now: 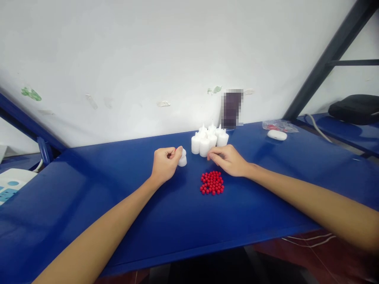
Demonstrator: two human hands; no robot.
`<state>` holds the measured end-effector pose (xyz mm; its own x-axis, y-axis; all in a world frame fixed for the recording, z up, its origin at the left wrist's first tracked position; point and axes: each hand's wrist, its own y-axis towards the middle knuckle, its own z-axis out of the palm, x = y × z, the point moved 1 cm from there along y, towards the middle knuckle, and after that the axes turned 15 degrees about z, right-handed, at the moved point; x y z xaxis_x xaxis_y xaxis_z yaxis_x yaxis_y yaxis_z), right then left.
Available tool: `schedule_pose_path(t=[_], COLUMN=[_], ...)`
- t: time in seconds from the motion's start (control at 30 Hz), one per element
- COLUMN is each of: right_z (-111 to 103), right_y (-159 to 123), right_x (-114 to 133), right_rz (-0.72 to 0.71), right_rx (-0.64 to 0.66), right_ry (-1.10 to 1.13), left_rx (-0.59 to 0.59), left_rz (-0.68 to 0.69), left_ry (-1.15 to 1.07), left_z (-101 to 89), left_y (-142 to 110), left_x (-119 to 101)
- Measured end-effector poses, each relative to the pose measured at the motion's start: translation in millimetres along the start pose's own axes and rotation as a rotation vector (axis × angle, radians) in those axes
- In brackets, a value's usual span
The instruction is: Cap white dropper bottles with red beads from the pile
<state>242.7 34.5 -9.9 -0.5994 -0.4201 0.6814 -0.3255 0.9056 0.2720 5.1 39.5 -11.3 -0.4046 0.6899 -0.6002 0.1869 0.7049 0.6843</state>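
The person's two hands were apart over the blue table [142, 225]. The left hand [166, 161] was curled, thumb and fingers drawn in at a white piece [182, 161] that stood on the table just beyond them; whether they gripped it could not be told. The right hand [227, 159] had thumb and forefinger drawn close together near the front of a cluster of white bottles [204, 148], and anything pinched there was hidden. The red beads [212, 182] lay in a loose patch between the hands, nearer the person than the bottles. The bottles looked like light, smooth plastic, likely to give a little if squeezed and easy to tip, so the sides below the narrow tips seemed the sound place to hold them. The beads looked hard, slick and nearly weightless, apt to roll, and best pinched singly between thumb and fingertip
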Motion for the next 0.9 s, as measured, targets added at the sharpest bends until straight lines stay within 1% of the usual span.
schedule_pose_path(t=[0.27,0.47,0.57,0.63,0.67,0.7,0.73,0.8,0.87,0.9], right_z=[1.1,5.0,6.4,7.0,7.5,8.1,9.0,11.5,14.3,15.3], right_y=[2.8,7.6,10.7,12.9,14.2,15.6,17.2,20.5,23.1,23.9], right_x=[-3.7,-7.1,-6.3,-3.3,-1.1,1.5,4.0,8.4,10.8,11.2], right_rz=[0.047,0.042,0.051,0.047,0.037,0.023,0.008,-0.014,-0.015,-0.010], right_rx=[0.043,0.065,0.063,0.084,0.100,0.118,0.138,0.185,0.220,0.227], right_ry=[-0.015,-0.075,-0.093,-0.091,-0.084,-0.075,-0.067,-0.057,-0.038,-0.016], left_rx=[-0.054,-0.060,-0.098,-0.124,-0.118,-0.082,-0.018,0.156,0.298,0.338], left_rz=[-0.028,-0.004,0.068,0.162,0.227,0.302,0.382,0.511,0.554,0.550], left_ry=[0.147,0.161,0.156,0.168,0.172,0.166,0.152,0.111,0.087,0.090], left_z=[0.3,1.0,1.9,2.6,3.2,3.9,4.8,6.7,7.9,8.3], left_y=[3.4,3.8,1.3,-1.8,-3.7,-5.6,-7.6,-10.9,-12.7,-12.9], left_x=[-0.1,1.3,-1.1,-4.0,-5.6,-7.3,-8.7,-10.7,-11.0,-10.7])
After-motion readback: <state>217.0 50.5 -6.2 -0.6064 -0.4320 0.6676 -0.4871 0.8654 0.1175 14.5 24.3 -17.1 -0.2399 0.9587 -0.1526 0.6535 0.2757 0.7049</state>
